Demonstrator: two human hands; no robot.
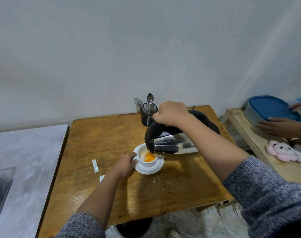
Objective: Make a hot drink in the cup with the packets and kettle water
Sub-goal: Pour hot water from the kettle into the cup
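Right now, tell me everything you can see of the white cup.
The white cup looks ceramic, glossy, with a side handle. It stands upright on a white saucer on the wooden table. The left hand grips the handle. Inside, orange liquid pools at the bottom against pale walls. The kettle, tilted by the right hand, has its spout just over the rim, pouring in.

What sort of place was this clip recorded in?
Probably a room in a home, not a fitted kitchen: a small wooden table against a bare wall, a mesh holder of spoons, an electric kettle pouring into a cup, and a pink plush toy on a side bench.
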